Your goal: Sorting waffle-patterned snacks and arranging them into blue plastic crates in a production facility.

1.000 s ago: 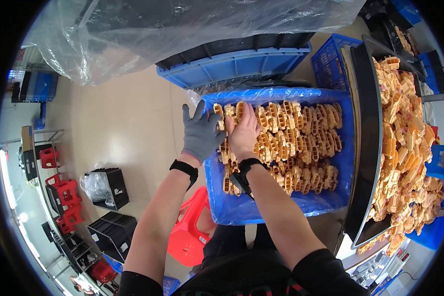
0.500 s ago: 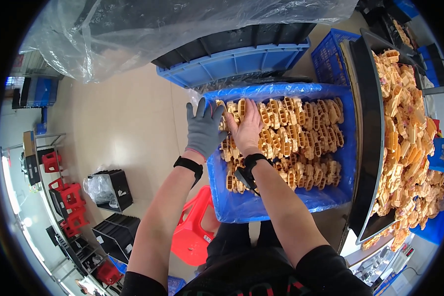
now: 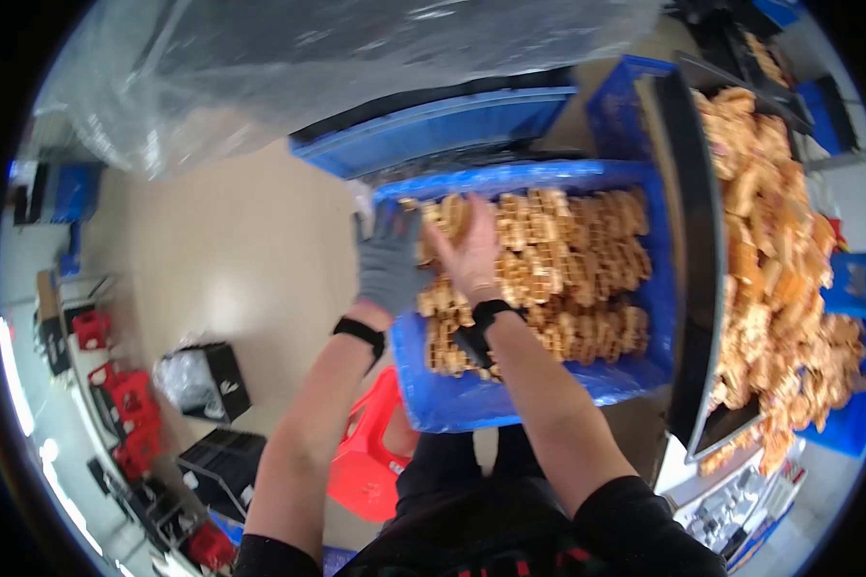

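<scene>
the gray-gloved left hand (image 3: 389, 264) is lying over the left edge of the blue lined bin (image 3: 457, 409), near its far left corner, fingers pointing toward the far edge. the bare right hand (image 3: 474, 258) is resting just beside it among slotted tan molded parts (image 3: 544, 274), thumb and fingers flanking one piece; blur is hiding whether either hand is grasping anything, so i cannot tell. the parts are standing in packed rows inside the bin, running toward its right edge. beyond that edge, a black tray (image 3: 698, 288) is holding a loose tan heap (image 3: 751, 279). a red stool (image 3: 368, 476) is standing by the bin's near left corner.
</scene>
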### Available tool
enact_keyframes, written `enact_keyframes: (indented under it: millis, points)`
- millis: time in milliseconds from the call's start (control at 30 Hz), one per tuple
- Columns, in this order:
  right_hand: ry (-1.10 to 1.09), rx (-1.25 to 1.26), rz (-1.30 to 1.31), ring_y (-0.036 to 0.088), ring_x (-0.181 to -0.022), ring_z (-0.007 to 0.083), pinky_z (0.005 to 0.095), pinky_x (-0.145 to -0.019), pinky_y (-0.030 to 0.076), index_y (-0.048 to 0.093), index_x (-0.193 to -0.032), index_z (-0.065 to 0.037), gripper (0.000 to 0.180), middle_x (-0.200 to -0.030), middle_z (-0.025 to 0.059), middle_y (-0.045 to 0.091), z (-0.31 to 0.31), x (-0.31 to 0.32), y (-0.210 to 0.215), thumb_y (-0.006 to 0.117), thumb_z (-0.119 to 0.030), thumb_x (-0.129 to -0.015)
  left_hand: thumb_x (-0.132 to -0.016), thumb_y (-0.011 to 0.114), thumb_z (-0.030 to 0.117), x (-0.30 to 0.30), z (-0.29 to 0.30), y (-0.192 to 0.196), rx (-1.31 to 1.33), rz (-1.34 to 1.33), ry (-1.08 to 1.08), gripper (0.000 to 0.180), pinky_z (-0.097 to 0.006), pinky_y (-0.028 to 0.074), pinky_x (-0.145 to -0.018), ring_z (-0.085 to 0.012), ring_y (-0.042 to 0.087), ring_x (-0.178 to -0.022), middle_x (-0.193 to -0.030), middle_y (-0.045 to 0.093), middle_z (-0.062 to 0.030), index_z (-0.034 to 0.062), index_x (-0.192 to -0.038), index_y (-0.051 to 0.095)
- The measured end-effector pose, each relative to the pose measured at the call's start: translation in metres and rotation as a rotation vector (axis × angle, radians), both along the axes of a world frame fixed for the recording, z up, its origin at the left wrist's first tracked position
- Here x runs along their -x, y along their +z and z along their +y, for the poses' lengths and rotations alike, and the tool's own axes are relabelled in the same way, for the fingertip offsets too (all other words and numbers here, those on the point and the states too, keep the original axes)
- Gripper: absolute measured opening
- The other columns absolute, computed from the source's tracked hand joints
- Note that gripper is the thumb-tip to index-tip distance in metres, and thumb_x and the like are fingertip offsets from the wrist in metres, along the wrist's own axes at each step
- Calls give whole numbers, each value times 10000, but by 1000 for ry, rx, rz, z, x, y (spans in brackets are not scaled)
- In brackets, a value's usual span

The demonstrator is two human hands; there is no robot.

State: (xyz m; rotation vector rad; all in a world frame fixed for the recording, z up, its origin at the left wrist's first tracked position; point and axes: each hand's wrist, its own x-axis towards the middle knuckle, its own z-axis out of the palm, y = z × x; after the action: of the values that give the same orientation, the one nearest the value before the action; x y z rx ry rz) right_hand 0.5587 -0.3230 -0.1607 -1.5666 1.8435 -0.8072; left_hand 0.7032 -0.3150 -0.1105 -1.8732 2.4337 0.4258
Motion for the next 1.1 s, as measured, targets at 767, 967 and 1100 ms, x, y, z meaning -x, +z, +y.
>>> enact_keyframes:
  millis: [767,967,1100]
  points:
    - [-226,93,898,434,-1253,379,568,-958,379,416,-1367,-222,693,-1405,158,412,-18,524,300,731,-270,-751,-771,707,285,413,-90,222,320,690,-605,682,-451,329,-1081,-382,366,-1304,-1406,412,-167,152,-1381,433]
    - [-236,-49,451,533,-1174,345,436,-952,454,374,-1399,-196,753,-1331,206,459,-38,572,277,717,-327,-741,-795,663,399,491,-120,220,208,359,-542,641,-453,389,-1016,-357,448,-1237,-1301,498,-140,199,-1368,455]
    - [-129,-64,446,541,-1133,319,361,-937,474,441,-1317,-110,585,-1248,191,484,-29,555,299,700,-220,-804,-813,644,387,480,-136,204,-21,426,-457,562,-405,470,-905,-305,573,-1074,-1152,576,-128,172,-1313,507]
